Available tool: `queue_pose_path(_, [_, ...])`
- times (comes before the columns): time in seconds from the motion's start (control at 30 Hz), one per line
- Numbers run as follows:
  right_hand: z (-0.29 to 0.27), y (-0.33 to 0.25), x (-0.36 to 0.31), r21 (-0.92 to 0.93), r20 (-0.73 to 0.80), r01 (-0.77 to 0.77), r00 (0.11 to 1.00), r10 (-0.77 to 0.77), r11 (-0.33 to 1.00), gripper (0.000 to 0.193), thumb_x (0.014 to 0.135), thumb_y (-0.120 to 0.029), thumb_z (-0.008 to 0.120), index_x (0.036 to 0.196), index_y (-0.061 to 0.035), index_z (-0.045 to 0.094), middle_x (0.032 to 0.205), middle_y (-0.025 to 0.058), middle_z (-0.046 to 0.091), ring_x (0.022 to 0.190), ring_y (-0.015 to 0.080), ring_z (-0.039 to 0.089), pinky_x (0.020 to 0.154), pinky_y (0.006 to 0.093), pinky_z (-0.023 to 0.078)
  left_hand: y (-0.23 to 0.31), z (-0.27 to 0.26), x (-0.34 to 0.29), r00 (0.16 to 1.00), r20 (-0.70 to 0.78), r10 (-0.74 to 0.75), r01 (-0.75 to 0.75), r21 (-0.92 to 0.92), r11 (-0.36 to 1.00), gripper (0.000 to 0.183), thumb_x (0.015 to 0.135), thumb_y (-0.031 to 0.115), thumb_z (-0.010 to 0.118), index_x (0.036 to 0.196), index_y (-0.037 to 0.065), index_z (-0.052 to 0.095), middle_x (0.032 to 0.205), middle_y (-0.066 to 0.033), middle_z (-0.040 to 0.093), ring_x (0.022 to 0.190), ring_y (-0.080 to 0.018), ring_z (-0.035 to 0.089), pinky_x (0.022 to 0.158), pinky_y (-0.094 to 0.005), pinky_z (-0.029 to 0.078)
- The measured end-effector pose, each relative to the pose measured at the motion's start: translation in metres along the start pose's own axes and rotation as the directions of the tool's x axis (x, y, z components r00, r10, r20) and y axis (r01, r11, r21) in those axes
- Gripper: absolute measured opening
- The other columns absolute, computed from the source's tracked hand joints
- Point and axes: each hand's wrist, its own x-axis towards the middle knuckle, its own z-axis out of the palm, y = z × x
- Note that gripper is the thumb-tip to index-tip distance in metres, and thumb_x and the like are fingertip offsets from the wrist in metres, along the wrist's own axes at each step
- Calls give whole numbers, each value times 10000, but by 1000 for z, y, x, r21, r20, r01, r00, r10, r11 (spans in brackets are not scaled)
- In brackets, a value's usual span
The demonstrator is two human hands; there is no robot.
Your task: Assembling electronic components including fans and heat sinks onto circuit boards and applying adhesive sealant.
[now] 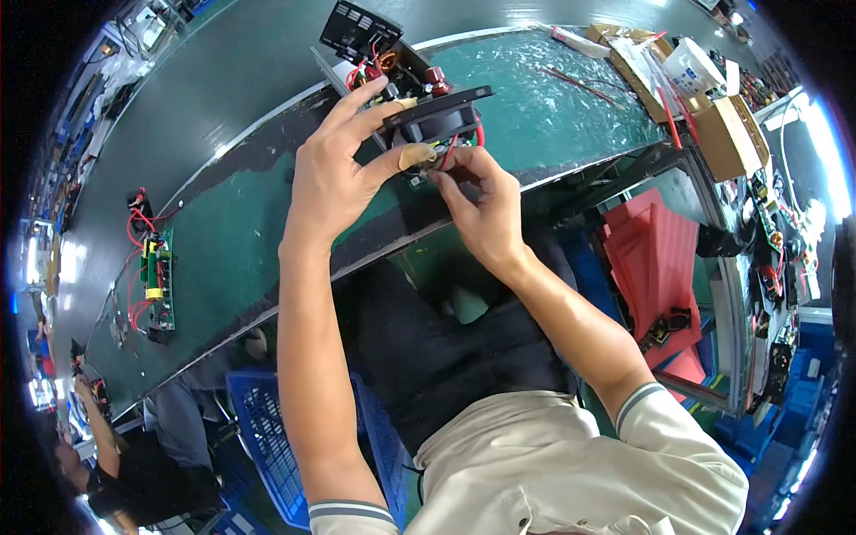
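An open metal case [413, 67] with electronics inside stands at the table's far edge, its black slotted end plate [358, 32] sticking up. On the near side, a black end panel with a fan [434, 120] tilts away from the case. My left hand [334, 174], with yellowish finger cots, grips this panel: fingers over its top, thumb below near the wires. Close beside that thumb, my right hand [486, 201] pinches a thin red wire [449, 152] below the fan. Its fingertips partly hide the wire's end. A thicker red wire [481, 132] loops at the panel's right.
A green circuit board [159, 278] with red wires lies on the green table [241, 223] to the left. Cardboard boxes [727, 138] and loose wires [584, 85] are at the right. Below are a blue basket [267, 446] and red foam sheets [655, 259]. Another person [134, 473] works at lower left.
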Motion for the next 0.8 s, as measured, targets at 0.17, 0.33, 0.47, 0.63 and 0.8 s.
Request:
queue_pose_path(0.17, [2,9,1,-5,-24,38,999,-38,999,111,881,73,585,970,25,539,891,31,623,890,91,621,804,236,494,-1,0,-1,999,8,-34,35,-60,998,499,756,322,770,1156,46,657,1327,-109,562,1136,-242,600,939,-342,471])
queue_pose_path(0.33, [1,-7,0,198,3,-128,992,130,972,127,873,72,596,967,1,547,916,30,630,891,102,626,820,246,500,-3,2,-2,999,-16,-31,30,-74,997,497,744,311,780,1154,58,659,1320,-104,571,1133,-248,601,944,-347,468])
queue_pose_path(0.47, [-8,-15,-2,408,139,-324,946,292,853,126,871,33,622,957,-32,558,930,30,637,868,117,627,793,253,504,5,1,-2,998,6,-57,57,-71,996,486,746,295,781,1155,63,659,1322,-112,568,1136,-253,599,944,-347,469])
queue_pose_path(0.63, [-12,-15,-5,618,151,-388,912,381,684,90,891,-28,637,936,-52,563,900,35,633,814,132,622,736,249,480,10,-1,0,995,35,-98,102,-156,982,479,763,270,772,1178,67,647,1347,-128,543,1140,-256,596,946,-346,472])
queue_pose_path(0.8, [-20,-11,-6,659,147,-438,872,467,611,93,888,-49,649,949,-50,580,866,28,633,769,117,614,683,241,473,9,5,0,995,-9,-103,98,-216,971,448,744,248,792,1134,68,665,1313,-123,565,1092,-288,620,883,-365,500])
